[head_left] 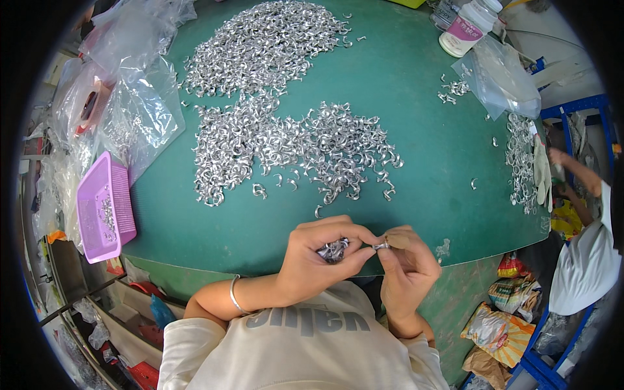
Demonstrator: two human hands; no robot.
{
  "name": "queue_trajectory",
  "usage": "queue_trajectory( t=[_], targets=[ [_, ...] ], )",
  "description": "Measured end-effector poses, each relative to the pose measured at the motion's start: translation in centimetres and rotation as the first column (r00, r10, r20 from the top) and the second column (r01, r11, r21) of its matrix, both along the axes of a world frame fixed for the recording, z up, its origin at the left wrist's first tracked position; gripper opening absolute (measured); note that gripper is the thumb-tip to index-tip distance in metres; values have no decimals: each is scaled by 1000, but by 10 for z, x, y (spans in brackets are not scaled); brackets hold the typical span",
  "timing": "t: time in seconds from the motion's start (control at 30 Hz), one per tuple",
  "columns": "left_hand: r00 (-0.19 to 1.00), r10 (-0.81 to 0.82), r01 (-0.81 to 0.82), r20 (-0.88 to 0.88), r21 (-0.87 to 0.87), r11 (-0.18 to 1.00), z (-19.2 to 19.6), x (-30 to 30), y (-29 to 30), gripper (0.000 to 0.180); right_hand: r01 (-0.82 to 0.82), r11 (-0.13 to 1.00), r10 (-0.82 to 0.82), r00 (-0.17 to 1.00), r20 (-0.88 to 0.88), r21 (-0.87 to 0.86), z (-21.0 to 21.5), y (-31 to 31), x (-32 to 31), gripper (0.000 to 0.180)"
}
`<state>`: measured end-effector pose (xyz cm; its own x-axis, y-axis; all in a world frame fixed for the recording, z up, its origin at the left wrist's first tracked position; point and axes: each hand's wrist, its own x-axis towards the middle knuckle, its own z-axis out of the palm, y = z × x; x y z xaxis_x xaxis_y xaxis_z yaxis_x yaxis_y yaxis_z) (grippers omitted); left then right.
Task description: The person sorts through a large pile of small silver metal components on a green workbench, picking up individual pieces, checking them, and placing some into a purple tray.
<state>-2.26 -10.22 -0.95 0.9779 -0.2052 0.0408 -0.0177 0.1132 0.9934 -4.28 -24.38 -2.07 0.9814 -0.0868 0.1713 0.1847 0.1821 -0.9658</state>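
My left hand (302, 260) is closed around a clump of small curved silver metal pieces (333, 251). Between its thumb and forefinger, at the fingertips, is one small metal piece (381, 246). My right hand (408, 273) pinches the same piece from the other side, and a brown covering (397, 242) shows on one of its fingers. Both hands meet over the near edge of the green table (429, 169). Just beyond them lies a spread of loose curved pieces (286, 143), which joins a larger heap (266, 49) farther back.
A purple basket (125, 205) with some pieces inside stands at the left edge, beside clear plastic bags (146, 110). Silver rings (520, 162) and a pale glove (541, 170) lie at the right. A white bottle (465, 29) stands back right. Another person (585, 260) is beyond the right edge.
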Motion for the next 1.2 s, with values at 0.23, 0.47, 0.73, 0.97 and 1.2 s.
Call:
queue_trajectory(
  t=[0.23,0.47,0.73,0.97,1.2],
  targets=[
    [484,-563,-138,-670,-693,707,-15,12,12,12,2,991,-35,968,-247,-134,-11,-17,9,18],
    [644,-484,-144,-593,-716,683,-17,12,8,19,234,355,-135,971,198,-905,-30,-16,45,21],
    [649,-313,-126,-693,-504,854,-21,11,4,22,157,795,-268,957,-107,-586,-42,-33,35,13],
    [693,-259,-113,-672,-457,882,-24,9,0,17,209,754,-275,961,-11,-623,-37,-35,34,12],
    [700,-197,-127,-686,-392,911,-22,8,0,15,228,662,-188,973,135,-714,-34,-28,36,16]
  ],
)
